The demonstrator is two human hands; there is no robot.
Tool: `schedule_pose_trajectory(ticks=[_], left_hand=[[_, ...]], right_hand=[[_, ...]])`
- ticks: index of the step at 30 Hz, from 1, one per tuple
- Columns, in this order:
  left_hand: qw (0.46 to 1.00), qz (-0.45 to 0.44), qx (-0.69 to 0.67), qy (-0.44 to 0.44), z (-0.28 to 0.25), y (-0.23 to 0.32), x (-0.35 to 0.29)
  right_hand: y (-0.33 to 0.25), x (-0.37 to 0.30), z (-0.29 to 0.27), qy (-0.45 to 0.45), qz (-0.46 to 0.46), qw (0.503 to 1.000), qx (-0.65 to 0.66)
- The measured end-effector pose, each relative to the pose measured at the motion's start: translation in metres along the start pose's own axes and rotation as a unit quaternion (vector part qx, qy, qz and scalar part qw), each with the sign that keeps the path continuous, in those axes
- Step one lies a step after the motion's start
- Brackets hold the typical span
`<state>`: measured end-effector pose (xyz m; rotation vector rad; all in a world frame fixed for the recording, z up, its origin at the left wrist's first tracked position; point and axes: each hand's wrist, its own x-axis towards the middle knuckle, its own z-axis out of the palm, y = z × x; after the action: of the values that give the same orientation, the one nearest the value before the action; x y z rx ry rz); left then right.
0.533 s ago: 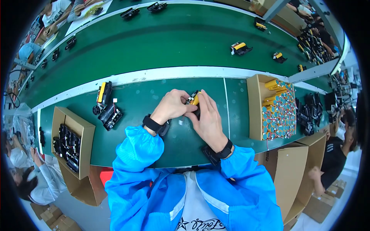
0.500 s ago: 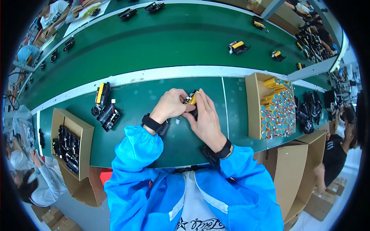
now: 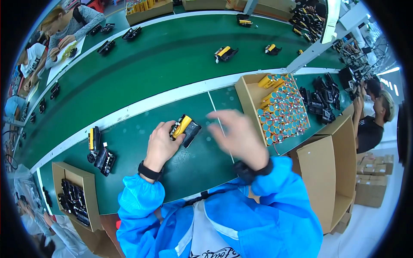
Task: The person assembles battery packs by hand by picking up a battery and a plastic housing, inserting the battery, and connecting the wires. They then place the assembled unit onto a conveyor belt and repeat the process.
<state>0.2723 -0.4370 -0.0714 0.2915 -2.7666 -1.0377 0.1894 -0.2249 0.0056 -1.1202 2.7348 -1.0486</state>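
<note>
Near the middle of the green bench lies a black plastic housing with a yellow battery pack (image 3: pixel 184 126) seated in it. My left hand (image 3: pixel 161 144) grips its left side, thumb at the lower edge and fingers closed around the near end. My right hand (image 3: pixel 241 134), blurred by motion, hovers to the right of the housing; its fingers are apart with nothing between them. Just beyond that hand is a cardboard box (image 3: pixel 246 93) holding rows of yellow cylindrical batteries with red and white wires.
To my left sit two black housings (image 3: pixel 104 161), one with a yellow battery. A cardboard box of black housings (image 3: pixel 91 189) stands at the front left. More black parts (image 3: pixel 320 96) lie right of the battery box. Across a white rail (image 3: pixel 163 98), a green belt carries several assemblies.
My right hand has come off the housing and swung right toward the battery box. My left hand keeps hold of the housing. The view has turned to the right.
</note>
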Motion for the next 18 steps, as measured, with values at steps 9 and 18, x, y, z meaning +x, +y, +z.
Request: schedule_pose_trajectory(ticks=[9,18], left_hand=[[0.989,-0.070,-0.013,-0.126,-0.020,-0.009,0.084],[0.983,-0.119,0.021,-0.136,-0.040,-0.062,0.220]], right_hand=[[0.175,0.067,-0.115,0.003,0.127,0.914,-0.384],[0.192,0.059,-0.111,0.082,0.097,0.958,-0.259]])
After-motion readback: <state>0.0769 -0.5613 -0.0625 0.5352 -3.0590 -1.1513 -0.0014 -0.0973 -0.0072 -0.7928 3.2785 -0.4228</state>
